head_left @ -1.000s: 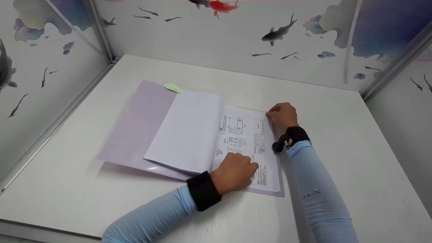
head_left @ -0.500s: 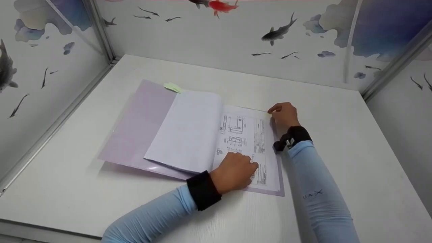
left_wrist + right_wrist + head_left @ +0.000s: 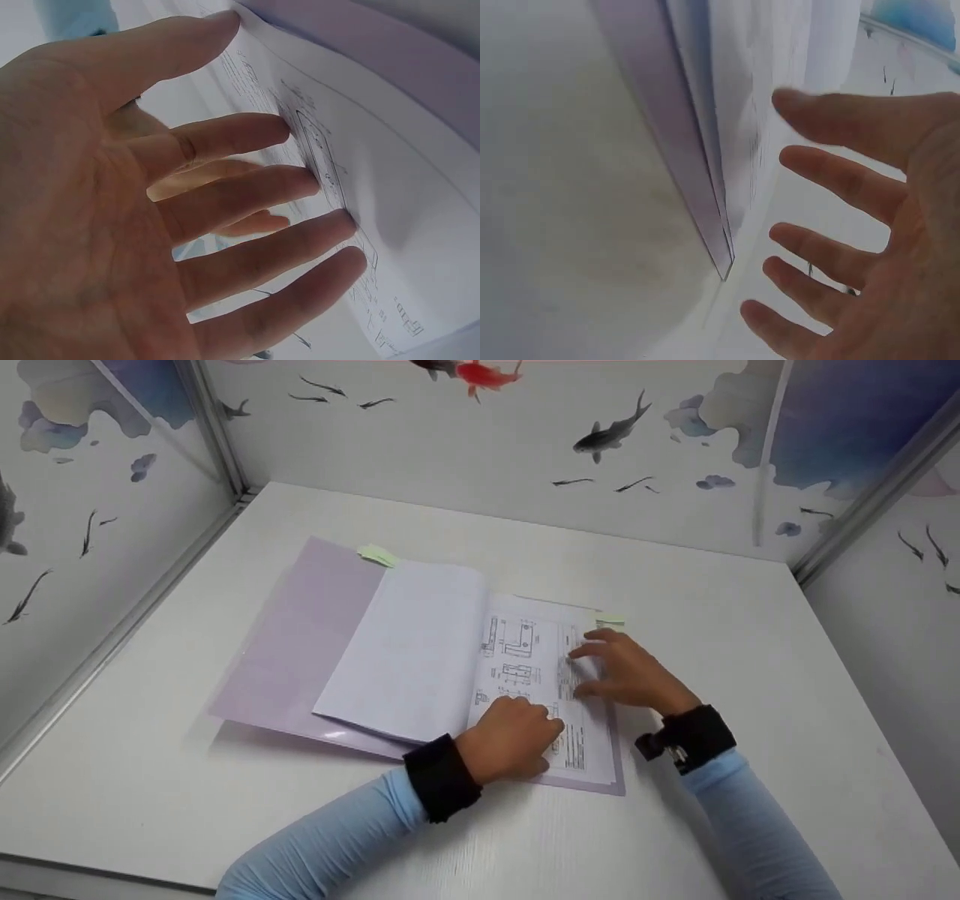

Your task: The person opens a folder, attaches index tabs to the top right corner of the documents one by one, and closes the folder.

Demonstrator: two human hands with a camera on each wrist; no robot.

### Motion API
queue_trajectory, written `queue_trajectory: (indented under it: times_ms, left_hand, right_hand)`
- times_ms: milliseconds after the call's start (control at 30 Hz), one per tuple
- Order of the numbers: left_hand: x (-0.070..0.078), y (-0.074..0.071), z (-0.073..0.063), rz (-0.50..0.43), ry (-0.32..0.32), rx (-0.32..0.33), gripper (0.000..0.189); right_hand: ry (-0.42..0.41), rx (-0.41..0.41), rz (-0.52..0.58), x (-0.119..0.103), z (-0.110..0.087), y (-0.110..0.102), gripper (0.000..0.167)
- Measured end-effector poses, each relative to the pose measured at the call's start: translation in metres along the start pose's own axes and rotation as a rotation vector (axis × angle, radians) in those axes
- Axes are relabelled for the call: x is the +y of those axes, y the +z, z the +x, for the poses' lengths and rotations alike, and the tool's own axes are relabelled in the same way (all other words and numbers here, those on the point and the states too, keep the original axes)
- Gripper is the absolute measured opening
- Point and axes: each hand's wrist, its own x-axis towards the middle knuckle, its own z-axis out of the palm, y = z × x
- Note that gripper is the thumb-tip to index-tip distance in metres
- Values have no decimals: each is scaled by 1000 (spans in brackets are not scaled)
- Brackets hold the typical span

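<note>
A pale purple folder (image 3: 289,637) lies spread on the white table, holding a stack of sheets. The turned-over sheets (image 3: 409,649) curve up on its left side with their blank back showing. On the right side is a page with printed technical drawings (image 3: 517,641). My left hand (image 3: 510,739) rests on the lower part of that page; its fingers (image 3: 247,184) are fairly straight, tips touching the paper. Over the page's right side my right hand (image 3: 634,671) is spread, holding nothing. In the right wrist view, the right hand's fingers (image 3: 821,244) appear apart from the sheets.
Light green sticky tabs (image 3: 376,556) stick out at the top of the turned sheets. Another green tab (image 3: 610,619) shows at the right page's top corner. Patterned panels (image 3: 450,457) with painted fish enclose the table (image 3: 142,780) at the back and sides.
My right hand has let go of the page's upper right corner and moved down toward me, its fingers spreading. The green tab there is now uncovered. My left hand stays on the page.
</note>
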Motion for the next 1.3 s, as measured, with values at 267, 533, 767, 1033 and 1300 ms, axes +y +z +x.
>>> queue_trajectory:
  times_ms: [267, 533, 767, 1033, 1300]
  left_hand:
    - [-10, 4, -10, -6, 5, -52, 39]
    - [-71, -19, -79, -136, -151, 266, 44]
    - [-158, 6, -171, -250, -546, 668, 55]
    - [-189, 31, -227, -821, -821, 390, 104]
    - [-169, -6, -231, -770, -775, 654, 93]
  right_hand:
    - [-12, -48, 6, -11, -11, 21, 59]
    - [29, -60, 41, -6, -15, 19, 61]
    - [96, -69, 24, 2, -29, 14, 61]
    - [78, -70, 30, 2, -28, 17, 59]
    - [35, -83, 35, -7, -13, 16, 59]
